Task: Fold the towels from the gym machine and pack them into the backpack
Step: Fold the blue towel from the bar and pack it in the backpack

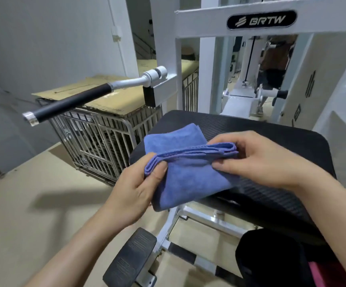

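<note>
Head view: I am looking down at two hands working over the seat of a gym machine.
Towel: the blue towel (188, 177) is lying folded on the black seat pad (275, 137). Its near part is hanging over the pad's front-left edge, and a stack of hemmed edges is running across its middle.
Left hand: the left hand (134, 189) is pinching the left end of that stacked edge, with the thumb on top and the fingers curling underneath.
Right hand: the right hand (257, 160) is pinching the right end, with the fingers curling over the edge and the thumb pressing the cloth just below.
Spacing: the hands are sitting apart, one at each end of the fold, both clamped on the towel.
Machine: the white frame (205, 23), wearing a BRTW badge, is standing behind the pad. A black-gripped handle (70, 102) is sticking out to the left.
Footplate: a ribbed black footplate (130, 257) is sitting low beneath the pad.
Bag: a black fabric thing (271, 259) with pink showing is sitting at the bottom right, just below the pad. I cannot tell whether it is the backpack.
Background: a steel cage (97, 139) with cardboard (97, 88) lying on top is standing on the floor, left of the machine.
</note>
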